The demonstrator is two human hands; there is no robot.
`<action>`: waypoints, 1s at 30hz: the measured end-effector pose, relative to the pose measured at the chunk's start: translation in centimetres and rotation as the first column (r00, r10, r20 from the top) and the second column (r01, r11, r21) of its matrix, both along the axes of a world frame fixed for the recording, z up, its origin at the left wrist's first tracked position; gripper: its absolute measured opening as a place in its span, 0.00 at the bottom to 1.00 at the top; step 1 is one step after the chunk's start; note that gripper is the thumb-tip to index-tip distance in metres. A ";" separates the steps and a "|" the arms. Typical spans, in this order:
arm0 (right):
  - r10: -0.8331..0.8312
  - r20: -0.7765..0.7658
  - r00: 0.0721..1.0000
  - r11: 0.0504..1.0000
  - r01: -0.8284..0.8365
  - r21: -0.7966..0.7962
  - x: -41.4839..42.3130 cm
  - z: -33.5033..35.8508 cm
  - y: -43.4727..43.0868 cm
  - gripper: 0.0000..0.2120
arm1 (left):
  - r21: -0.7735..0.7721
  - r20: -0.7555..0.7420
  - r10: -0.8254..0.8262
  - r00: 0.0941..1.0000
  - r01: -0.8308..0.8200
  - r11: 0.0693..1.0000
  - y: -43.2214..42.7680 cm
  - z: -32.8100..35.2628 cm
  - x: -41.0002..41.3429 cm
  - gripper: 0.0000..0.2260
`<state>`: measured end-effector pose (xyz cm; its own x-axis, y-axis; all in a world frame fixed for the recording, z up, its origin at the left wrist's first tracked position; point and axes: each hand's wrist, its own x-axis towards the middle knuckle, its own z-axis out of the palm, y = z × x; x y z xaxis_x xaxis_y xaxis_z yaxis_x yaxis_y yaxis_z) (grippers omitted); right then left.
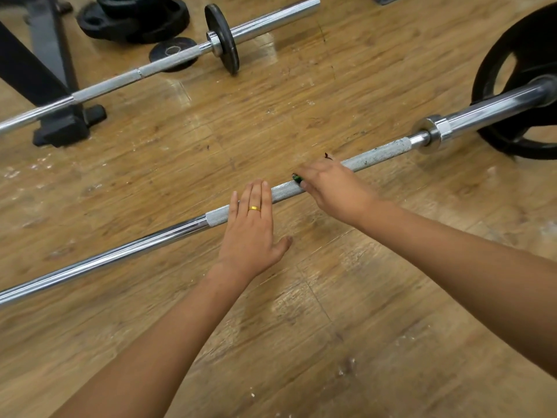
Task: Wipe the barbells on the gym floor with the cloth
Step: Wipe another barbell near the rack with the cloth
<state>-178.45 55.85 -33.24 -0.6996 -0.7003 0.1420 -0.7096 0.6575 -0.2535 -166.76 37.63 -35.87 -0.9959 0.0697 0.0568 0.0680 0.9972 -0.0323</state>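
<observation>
Two lay on the floor (301, 327): the near barbell (376, 153) under both hands, the far barbell (120, 79) well beyond them. The left hand (250, 230) rested flat, fingers straight, on the near knurling; beside it the right hand (331, 188) curled over the bar, clutching a green scrap, probably the cloth (297, 178). Stiff and heavy, the steel would likely stay put, its knurling offering the surest hold.

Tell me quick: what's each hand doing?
Left hand: open, flat on the bar.
Right hand: curled over the bar, pinching a green cloth.
</observation>
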 end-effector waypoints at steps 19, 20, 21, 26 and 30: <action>-0.131 -0.024 0.991 0.991 0.131 -0.024 -3.4 -0.7 -1.3 0.11 | -0.166 -0.081 -0.118 0.990 0.103 0.981 -3.4 -0.5 -3.7 0.49; -0.135 -0.016 0.991 0.991 0.134 -0.022 -3.4 -0.8 -1.5 0.12 | -0.192 -0.087 -0.129 0.988 0.110 0.975 -3.6 -0.6 -3.9 0.49; -0.126 -0.011 0.992 0.992 0.126 0.008 -3.4 -0.8 -1.8 0.13 | -0.202 -0.091 -0.122 0.988 0.102 0.974 -3.6 -0.6 -4.0 0.48; 0.024 -0.020 1.000 0.999 -0.025 -0.023 -3.5 -0.8 -2.4 0.18 | -0.039 -0.130 0.071 0.989 -0.076 0.996 -1.9 -1.0 -4.2 0.44; 0.004 -0.044 0.999 0.999 -0.006 -0.033 -4.6 -1.2 -1.7 0.17 | 0.012 -0.142 0.097 0.985 -0.096 0.995 -1.8 -1.4 -4.6 0.46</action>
